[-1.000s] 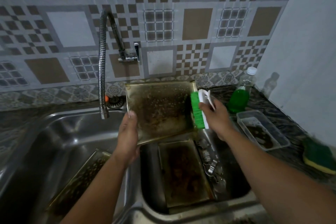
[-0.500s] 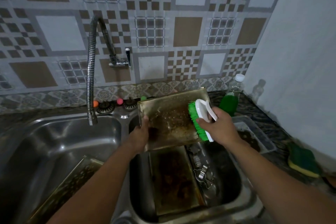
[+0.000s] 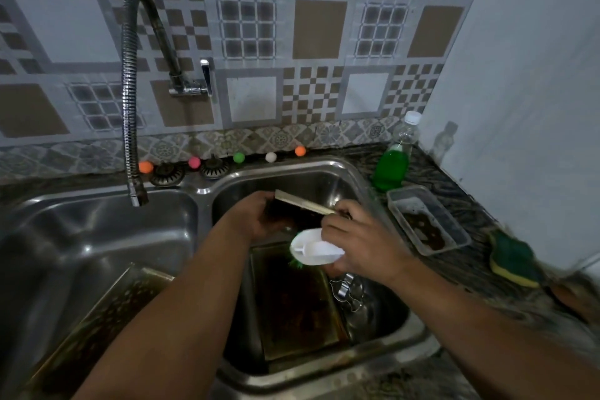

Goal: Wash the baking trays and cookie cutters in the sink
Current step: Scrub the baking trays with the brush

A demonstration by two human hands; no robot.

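Over the right basin of the sink [image 3: 373, 178], the left hand [image 3: 259, 221] grips a baking tray [image 3: 305, 203] by its left edge, tilted so only the rim shows. At 3 o'clock of it, the right hand [image 3: 360, 243] is curled round a white scrub brush [image 3: 313, 250] (green bristles down) — the hands are close together. A second tray [image 3: 298, 302] lies in the basin at 6 o'clock, cookie cutters [image 3: 347, 292] just beside it. A third tray [image 3: 97, 325] leans in the left basin — at 9 o'clock.
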